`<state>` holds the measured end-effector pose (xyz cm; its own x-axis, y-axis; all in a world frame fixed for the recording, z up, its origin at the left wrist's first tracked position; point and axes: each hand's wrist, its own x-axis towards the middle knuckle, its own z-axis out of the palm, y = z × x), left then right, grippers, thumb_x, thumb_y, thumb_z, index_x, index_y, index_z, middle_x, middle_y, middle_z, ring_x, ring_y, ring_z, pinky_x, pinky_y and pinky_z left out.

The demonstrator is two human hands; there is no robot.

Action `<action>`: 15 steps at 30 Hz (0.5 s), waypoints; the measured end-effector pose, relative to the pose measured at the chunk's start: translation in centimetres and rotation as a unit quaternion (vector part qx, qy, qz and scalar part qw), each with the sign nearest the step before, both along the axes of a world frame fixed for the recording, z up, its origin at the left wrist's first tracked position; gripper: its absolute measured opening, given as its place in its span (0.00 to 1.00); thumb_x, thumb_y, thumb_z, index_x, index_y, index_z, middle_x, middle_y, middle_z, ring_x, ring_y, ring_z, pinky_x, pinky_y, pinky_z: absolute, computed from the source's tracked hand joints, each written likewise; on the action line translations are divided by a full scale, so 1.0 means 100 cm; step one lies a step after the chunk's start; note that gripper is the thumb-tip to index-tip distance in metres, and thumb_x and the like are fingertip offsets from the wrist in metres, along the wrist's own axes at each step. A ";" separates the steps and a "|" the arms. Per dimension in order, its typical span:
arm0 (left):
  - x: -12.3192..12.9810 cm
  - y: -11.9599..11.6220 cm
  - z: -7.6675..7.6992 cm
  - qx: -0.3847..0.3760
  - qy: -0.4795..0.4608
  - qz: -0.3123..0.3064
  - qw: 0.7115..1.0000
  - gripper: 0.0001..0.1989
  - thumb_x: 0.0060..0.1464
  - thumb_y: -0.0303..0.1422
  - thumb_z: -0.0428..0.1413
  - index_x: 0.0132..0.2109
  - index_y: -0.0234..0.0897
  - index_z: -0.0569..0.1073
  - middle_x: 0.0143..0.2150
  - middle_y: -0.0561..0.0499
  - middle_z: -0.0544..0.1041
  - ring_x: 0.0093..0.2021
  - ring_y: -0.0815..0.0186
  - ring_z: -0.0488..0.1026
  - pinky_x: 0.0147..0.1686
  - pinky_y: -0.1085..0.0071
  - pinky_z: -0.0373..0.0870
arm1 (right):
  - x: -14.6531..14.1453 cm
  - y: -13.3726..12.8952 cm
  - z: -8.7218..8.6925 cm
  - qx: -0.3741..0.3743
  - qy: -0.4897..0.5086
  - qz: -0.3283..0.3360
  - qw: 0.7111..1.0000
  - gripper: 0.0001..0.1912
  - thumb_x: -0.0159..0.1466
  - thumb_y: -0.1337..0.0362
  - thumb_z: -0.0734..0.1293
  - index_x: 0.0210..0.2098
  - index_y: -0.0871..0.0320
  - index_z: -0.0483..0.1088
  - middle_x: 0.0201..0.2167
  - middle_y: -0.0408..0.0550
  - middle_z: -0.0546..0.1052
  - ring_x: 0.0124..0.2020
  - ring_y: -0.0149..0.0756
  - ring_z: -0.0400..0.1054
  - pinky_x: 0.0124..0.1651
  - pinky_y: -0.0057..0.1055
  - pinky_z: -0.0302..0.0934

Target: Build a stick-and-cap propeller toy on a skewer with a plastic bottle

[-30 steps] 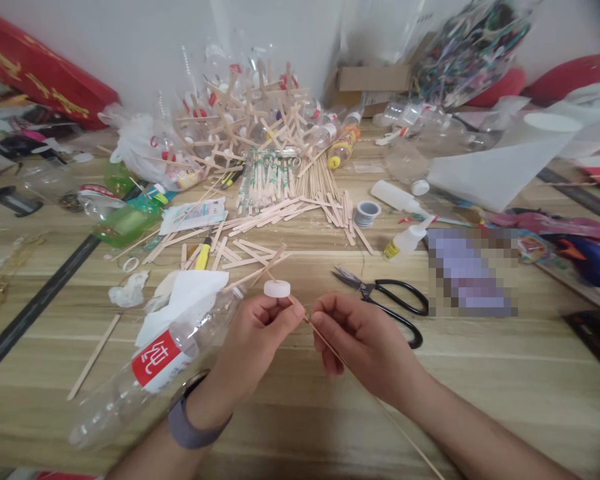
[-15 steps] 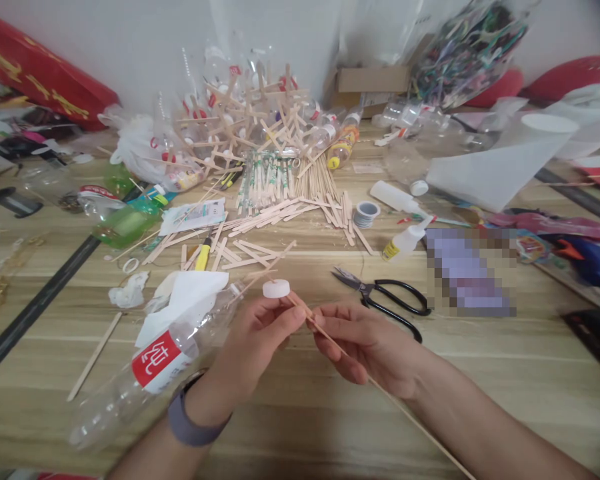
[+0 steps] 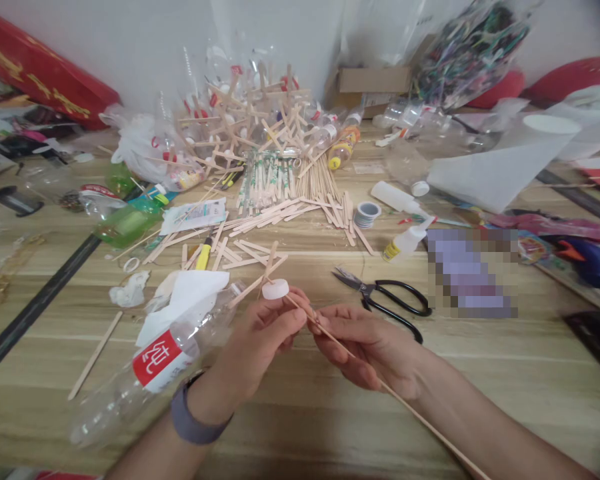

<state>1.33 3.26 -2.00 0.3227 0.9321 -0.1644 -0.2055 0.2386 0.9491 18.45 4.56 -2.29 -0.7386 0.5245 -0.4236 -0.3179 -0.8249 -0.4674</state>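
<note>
Over the table point(image 3: 300, 433), toward its near edge: slim stick point(image 3: 430, 425), two hands

The left hand point(image 3: 257, 340) pinches the stick just beside a smooth, round white cap point(image 3: 275, 289); the right hand point(image 3: 370, 347) grips it lower down. If they twist unevenly, I'd expect such thin wood to snap. A careless left forearm could roll the long, clear plastic bottle point(image 3: 103, 408) off that edge.

The bottom edge is cutting off the long thin stick point(image 3: 430, 425), the right hand point(image 3: 367, 343) is covering part of the scissors point(image 3: 366, 289), and coarse pixelation is obscuring a purplish item point(image 3: 467, 270).
</note>
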 end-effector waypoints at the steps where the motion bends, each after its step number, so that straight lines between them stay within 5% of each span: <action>1: 0.000 0.000 0.000 -0.002 -0.002 -0.001 1.000 0.08 0.55 0.33 0.55 0.29 0.35 0.75 0.37 0.54 0.68 0.23 0.77 0.56 0.23 0.76 0.52 | 0.000 0.000 -0.001 -0.001 0.004 0.001 1.000 0.12 0.55 0.62 0.74 0.25 0.63 0.70 0.15 0.39 0.74 0.07 0.22 0.63 0.07 0.14 0.53; 9: 0.002 0.000 -0.005 -0.011 0.001 -0.015 1.000 0.10 0.56 0.39 0.56 0.32 0.36 0.72 0.33 0.54 0.68 0.24 0.75 0.56 0.23 0.76 0.52 | 0.001 -0.001 0.000 0.014 -0.002 0.003 1.000 0.13 0.55 0.60 0.74 0.26 0.62 0.70 0.15 0.38 0.74 0.07 0.22 0.63 0.07 0.14 0.52; 15: 0.003 -0.003 -0.008 0.001 0.199 -0.002 0.980 0.15 0.57 0.45 0.54 0.33 0.37 0.68 0.21 0.60 0.59 0.21 0.73 0.54 0.20 0.76 0.49 | 0.004 0.003 0.013 0.184 -0.179 -0.059 0.965 0.16 0.55 0.56 0.72 0.22 0.61 0.67 0.15 0.36 0.71 0.10 0.21 0.64 0.13 0.16 0.55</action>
